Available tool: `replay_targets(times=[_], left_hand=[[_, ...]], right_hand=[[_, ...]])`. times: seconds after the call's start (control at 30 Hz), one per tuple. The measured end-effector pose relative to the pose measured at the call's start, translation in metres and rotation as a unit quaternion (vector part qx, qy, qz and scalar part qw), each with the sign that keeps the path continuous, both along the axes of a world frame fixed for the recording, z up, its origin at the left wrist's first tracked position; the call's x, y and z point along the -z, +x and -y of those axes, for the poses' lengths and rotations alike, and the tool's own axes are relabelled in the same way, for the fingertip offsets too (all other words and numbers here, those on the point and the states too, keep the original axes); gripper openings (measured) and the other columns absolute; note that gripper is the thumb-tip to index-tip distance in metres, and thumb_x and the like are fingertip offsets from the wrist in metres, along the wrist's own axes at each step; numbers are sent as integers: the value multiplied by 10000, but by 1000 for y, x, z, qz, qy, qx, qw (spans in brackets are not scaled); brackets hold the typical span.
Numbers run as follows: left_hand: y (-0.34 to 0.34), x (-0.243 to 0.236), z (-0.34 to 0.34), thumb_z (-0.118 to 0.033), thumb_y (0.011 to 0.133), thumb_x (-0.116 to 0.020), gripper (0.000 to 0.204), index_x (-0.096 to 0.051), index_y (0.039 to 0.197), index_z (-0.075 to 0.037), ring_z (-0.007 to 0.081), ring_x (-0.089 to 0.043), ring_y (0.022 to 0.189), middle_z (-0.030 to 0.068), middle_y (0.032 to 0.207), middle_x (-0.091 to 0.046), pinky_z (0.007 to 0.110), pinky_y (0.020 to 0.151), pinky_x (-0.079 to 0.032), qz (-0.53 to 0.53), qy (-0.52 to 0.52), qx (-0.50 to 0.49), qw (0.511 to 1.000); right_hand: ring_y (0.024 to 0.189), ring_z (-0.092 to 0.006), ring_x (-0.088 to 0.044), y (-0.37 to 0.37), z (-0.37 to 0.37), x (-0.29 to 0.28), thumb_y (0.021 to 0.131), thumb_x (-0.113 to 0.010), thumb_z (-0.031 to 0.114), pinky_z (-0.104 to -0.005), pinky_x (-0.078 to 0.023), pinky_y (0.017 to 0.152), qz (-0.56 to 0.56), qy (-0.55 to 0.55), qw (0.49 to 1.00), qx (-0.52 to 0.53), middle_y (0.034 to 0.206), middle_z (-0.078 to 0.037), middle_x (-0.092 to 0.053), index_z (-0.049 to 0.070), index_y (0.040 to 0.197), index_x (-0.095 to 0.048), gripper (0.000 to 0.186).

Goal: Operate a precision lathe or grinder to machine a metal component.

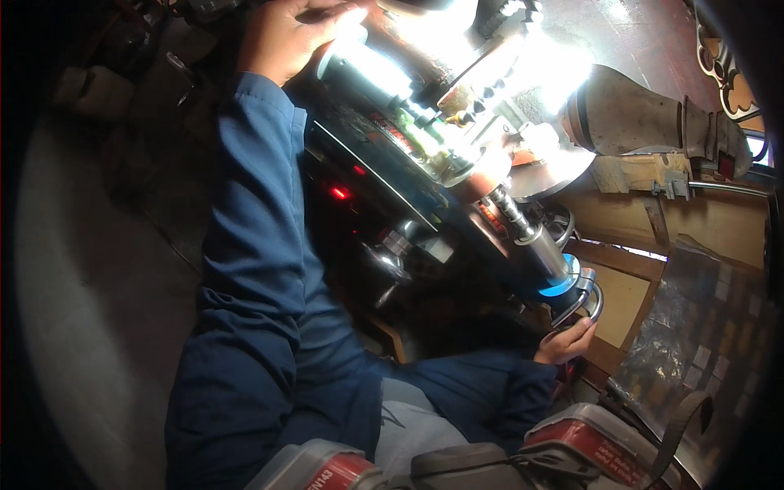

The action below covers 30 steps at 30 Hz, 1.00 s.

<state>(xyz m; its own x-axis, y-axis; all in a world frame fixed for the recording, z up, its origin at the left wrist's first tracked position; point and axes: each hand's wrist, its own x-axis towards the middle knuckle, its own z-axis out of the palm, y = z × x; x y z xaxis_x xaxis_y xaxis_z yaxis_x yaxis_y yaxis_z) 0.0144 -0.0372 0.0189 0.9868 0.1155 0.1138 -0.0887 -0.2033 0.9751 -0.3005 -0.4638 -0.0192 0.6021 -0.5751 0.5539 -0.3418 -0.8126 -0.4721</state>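
At the top left my left hand reaches to the far end of a pale metal cylinder on a bench machine. Its fingers are bent together there, but glare and the picture's edge hide what they grip. A shaft runs from this cylinder through the brightly lit middle of the machine to a steel barrel with a blue ring. Beyond the ring, at the lower right, my right hand is closed around a curved metal handle. Both arms wear dark blue sleeves.
Strong lamp light washes out the machine's middle. A ribbed grey duct comes in from the right, near a wooden block with a clamp. Red lights glow under the machine. Plastic sheeting hangs at the right. Respirator filters fill the bottom edge.
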Motion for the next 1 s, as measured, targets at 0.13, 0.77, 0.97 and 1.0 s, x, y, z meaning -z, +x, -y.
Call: replay_targets(times=[0.13,0.77,0.97,1.0], left_hand=[[1,3,-1,-114,865,-674,134,-697,911,9,127,-656,723,79,822,-707,280,653,-518,24,-1,2,1000],[-5,-9,9,-115,874,-665,152,-682,934,23,143,-616,562,79,747,-680,290,497,-486,-5,8,-10,1000],[-2,-5,10,-128,887,-647,168,-684,935,28,148,-615,540,88,729,-679,295,473,-481,19,24,-16,999],[-5,-8,12,-128,887,-647,168,-684,935,28,148,-615,540,88,729,-679,295,473,-481,19,27,-15,999]], right_hand=[[844,-271,-583,-30,31,43,980,-465,203,-361,-461,733,22,-12,999,33,976,-240,-613,-121,1057,-560,347],[935,-276,-599,-47,105,129,860,-645,151,-411,-487,819,-7,-9,987,-159,1027,-127,-621,29,1084,-622,255],[888,-269,-602,-29,96,119,878,-621,181,-412,-497,788,43,-93,978,-180,999,-124,-621,23,1115,-601,286],[880,-268,-602,-23,93,116,881,-618,187,-412,-499,783,58,-123,973,-188,995,-124,-620,22,1120,-598,291]])
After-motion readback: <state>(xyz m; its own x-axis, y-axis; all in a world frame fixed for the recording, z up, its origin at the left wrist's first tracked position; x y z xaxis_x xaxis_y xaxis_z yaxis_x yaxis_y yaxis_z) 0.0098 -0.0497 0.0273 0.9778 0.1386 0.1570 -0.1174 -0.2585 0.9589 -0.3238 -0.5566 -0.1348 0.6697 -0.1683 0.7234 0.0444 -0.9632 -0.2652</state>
